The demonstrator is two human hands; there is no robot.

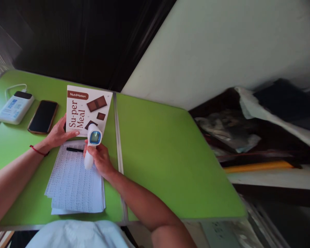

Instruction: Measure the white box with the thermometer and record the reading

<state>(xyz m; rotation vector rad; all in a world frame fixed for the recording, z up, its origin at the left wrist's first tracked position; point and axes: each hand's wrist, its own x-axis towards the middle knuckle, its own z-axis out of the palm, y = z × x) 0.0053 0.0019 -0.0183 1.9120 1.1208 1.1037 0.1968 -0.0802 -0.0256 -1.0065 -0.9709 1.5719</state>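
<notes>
My left hand (60,132) grips the lower left side of a white box (103,103) printed "NutriMotion Su-per Meal" with brown chocolate pieces, its thumb along the bottom edge. The box stands upright with its printed front toward me. In my right hand (101,159) is a white infrared thermometer (89,156), held by the handle. Its small blue-framed screen faces me, and its head overlaps the box's lower right part. Below both hands lie sheets of handwritten paper (74,186). A black pen (74,150) rests on the sheets, its right end hidden behind my right hand.
Left of the box lie a dark phone (43,117) and a white power bank (15,107) with a white cable. A metal-edged seam (119,148) crosses the green folding table (165,155). A cluttered shelf (260,175) stands to the right, beside a pale wall.
</notes>
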